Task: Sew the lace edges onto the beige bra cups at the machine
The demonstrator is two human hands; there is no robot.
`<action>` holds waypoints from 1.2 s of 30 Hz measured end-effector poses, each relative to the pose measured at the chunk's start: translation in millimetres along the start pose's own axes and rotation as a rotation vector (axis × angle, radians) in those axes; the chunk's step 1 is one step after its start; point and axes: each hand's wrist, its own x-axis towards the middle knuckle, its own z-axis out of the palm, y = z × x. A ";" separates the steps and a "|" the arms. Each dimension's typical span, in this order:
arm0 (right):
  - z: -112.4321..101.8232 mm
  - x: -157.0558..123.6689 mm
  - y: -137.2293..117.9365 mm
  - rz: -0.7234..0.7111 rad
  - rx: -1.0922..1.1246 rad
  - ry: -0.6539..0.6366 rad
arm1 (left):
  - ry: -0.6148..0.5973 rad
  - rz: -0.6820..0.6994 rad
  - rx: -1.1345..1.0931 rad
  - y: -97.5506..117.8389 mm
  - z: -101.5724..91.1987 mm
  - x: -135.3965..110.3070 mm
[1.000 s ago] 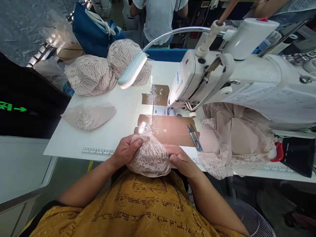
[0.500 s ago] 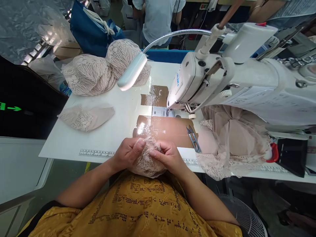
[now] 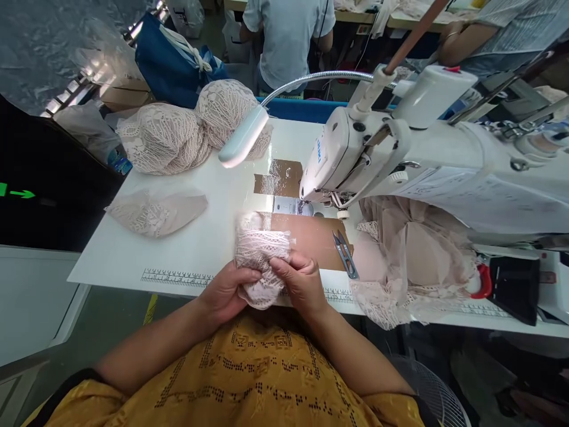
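A piece of pale pink lace fabric [image 3: 263, 249] is stretched between my two hands, just in front of the sewing machine's needle area. My left hand [image 3: 231, 289] grips its left edge, thumb on top. On the other edge, my right hand [image 3: 304, 281] pinches the lace between thumb and fingers. The far end of the lace stands over the brown taped patch [image 3: 311, 237]. To the right of my right hand lie grey thread snips [image 3: 345, 255]. The white sewing machine [image 3: 338, 154] rises beyond, its needle above a metal plate [image 3: 284, 205].
Two bundled lace pieces [image 3: 162, 139] sit at the back left, with a flat lace-and-mesh piece [image 3: 155, 212] nearer. A lamp head [image 3: 243, 136] hangs over the table. Pink mesh and lace garments [image 3: 413, 255] lie under the machine arm. A co-worker [image 3: 288, 41] sits beyond.
The lace was bunched low near my body; now it is opened out and raised, its far end extending towards the machine. My hands have turned and moved slightly apart.
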 end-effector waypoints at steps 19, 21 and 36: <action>-0.1 -15.7 -33.6 0.015 -0.250 -0.406 | -0.270 0.474 1.136 70.1 -18.4 -31.2; 2.5 -17.4 -33.7 -0.025 -0.313 -0.390 | -0.330 0.370 1.082 60.4 -17.0 -24.3; 11.0 -12.4 -28.4 -0.238 -0.451 -0.186 | -0.291 0.415 1.143 56.0 -21.1 -20.8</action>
